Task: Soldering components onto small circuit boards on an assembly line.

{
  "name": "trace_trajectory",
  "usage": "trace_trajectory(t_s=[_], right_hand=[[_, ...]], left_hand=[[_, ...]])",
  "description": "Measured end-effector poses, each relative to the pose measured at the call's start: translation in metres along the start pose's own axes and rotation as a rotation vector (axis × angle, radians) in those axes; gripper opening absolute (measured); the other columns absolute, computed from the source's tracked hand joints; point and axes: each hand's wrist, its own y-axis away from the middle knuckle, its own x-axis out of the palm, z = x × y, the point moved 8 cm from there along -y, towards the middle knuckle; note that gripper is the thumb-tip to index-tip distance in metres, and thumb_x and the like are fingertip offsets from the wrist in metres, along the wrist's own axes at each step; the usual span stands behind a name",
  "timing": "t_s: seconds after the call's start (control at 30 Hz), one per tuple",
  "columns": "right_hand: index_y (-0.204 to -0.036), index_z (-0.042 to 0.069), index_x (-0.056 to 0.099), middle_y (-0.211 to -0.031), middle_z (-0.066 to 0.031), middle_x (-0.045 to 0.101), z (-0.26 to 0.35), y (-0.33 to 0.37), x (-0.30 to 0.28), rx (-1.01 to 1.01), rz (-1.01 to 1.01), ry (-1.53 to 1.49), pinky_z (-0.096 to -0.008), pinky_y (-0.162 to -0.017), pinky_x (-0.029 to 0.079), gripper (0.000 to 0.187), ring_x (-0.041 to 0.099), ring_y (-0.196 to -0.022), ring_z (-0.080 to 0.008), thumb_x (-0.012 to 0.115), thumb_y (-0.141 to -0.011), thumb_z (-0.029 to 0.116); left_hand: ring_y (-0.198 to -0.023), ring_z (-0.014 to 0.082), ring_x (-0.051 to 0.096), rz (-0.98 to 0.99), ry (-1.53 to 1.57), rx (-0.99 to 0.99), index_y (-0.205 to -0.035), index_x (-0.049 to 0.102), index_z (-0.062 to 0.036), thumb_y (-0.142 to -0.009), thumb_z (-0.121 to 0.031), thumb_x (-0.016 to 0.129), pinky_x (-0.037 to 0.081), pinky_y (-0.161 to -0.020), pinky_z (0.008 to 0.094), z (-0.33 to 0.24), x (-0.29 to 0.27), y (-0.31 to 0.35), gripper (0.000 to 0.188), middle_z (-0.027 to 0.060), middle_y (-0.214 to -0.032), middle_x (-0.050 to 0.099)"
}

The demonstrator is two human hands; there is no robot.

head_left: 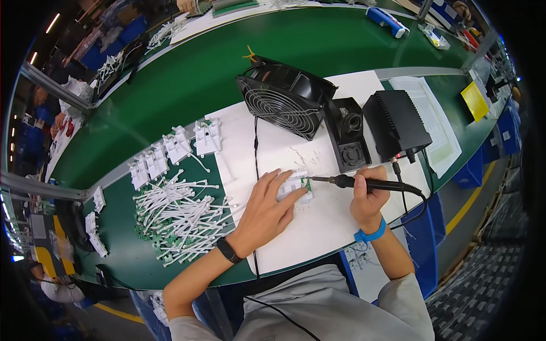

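Observation:
A small white plastic housing (pixel 291 185) with a green circuit board (pixel 306 184) on its right side lies on the white work sheet (pixel 284 238). My left hand (pixel 269 206) grips it against the sheet, thumb along its near side and fingers over its far side, partly covering it. In my right hand (pixel 368 199) is a soldering iron (pixel 347 181), held like a pen. Its tip points left and reaches the board's edge; I cannot tell whether it touches. A black cord runs from its handle. Left of my left hand lies a heap of white cables with green boards (pixel 182 219).
A black fan (pixel 281 96) stands beyond my hands, beside a black iron stand (pixel 347 133) and a black soldering station (pixel 398 125). Several white housings (pixel 156 162) line the back left. Papers (pixel 432 119) lie at right. A green conveyor belt (pixel 187 85) runs behind.

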Motion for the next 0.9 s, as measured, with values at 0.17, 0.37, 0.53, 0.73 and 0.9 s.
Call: trace_trajectory(t_s=[0.17,0.37,0.53,0.73,0.9], right_hand=[[-0.09,0.002,0.053,-0.069,-0.005,0.056,0.004,0.0,0.002,-0.069,0.052,0.039,-0.0245,-0.053,0.035,0.015,0.044,-0.058,-0.0088,0.067,-0.093,0.007],[-0.087,0.003,0.053,-0.063,-0.0094,0.057,0.009,0.004,0.002,-0.119,0.124,0.156,-0.0298,-0.051,0.038,0.017,0.051,-0.053,-0.0182,0.069,-0.09,0.008],[-0.088,0.003,0.054,-0.067,-0.0105,0.059,0.017,0.007,-0.006,-0.208,0.068,0.242,-0.031,-0.053,0.043,0.015,0.054,-0.054,-0.0208,0.068,-0.089,0.008],[-0.09,0.001,0.047,-0.07,-0.008,0.054,0.018,0.005,-0.004,-0.188,0.087,0.174,-0.0262,-0.052,0.035,0.018,0.044,-0.056,-0.0104,0.059,-0.098,0.013],[-0.091,0.001,0.048,-0.071,-0.0079,0.056,0.014,0.002,0.004,-0.096,0.179,-0.004,-0.0259,-0.054,0.037,0.016,0.045,-0.059,-0.0107,0.061,-0.097,0.01]], left_hand=[[-0.137,0.0427,0.041,-0.006,0.001,-0.01,-0.131,0.063,-0.0118,-0.082,-0.004,0.068,0.037,-0.114,0.0485,0.0,0.0,0.001,0.05,0.0193,-0.145,0.047],[-0.136,0.042,0.042,0.009,-0.015,-0.035,-0.141,0.056,-0.0116,-0.083,-0.006,0.068,0.037,-0.115,0.048,0.0,0.001,0.0,0.059,0.019,-0.145,0.047],[-0.136,0.0414,0.043,0.02,-0.069,-0.006,-0.144,0.055,-0.013,-0.084,-0.008,0.068,0.036,-0.116,0.048,-0.002,0.002,0.001,0.062,0.0188,-0.144,0.048],[-0.143,0.0421,0.041,0.066,-0.104,-0.04,-0.142,0.058,-0.0119,-0.082,0.005,0.063,0.04,-0.115,0.0468,0.006,-0.006,-0.004,0.062,0.0207,-0.151,0.044],[-0.143,0.0402,0.04,0.112,-0.093,-0.044,-0.141,0.059,-0.0137,-0.081,0.009,0.061,0.044,-0.111,0.0431,0.008,-0.008,-0.006,0.064,0.0204,-0.154,0.042]])
